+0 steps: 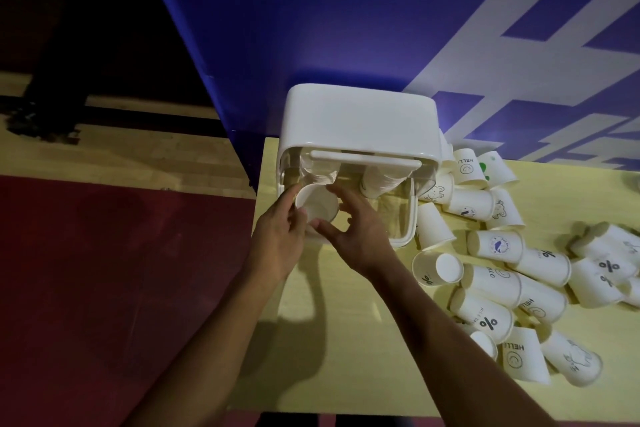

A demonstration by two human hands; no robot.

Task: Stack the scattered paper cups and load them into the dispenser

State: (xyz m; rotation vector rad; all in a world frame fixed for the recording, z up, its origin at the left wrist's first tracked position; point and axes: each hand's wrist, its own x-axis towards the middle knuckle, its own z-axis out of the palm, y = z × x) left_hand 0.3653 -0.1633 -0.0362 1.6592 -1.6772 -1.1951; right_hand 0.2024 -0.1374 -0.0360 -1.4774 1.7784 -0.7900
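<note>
A white cup dispenser [360,121] with a clear front stands at the table's far left corner. Inside hang two cup stacks, the left stack [317,172] and the right stack [379,182]. My left hand [280,239] and my right hand [360,236] both hold a white paper cup stack [317,206] just below the left stack, its bottom end facing me. Many scattered paper cups [498,284] with printed marks lie on their sides on the table to the right.
The yellow table [346,340] ends just left of the dispenser, above red and wooden floor [121,270]. A blue wall with white stripes [346,10] rises right behind the dispenser. More cups [606,263] lie at the right edge.
</note>
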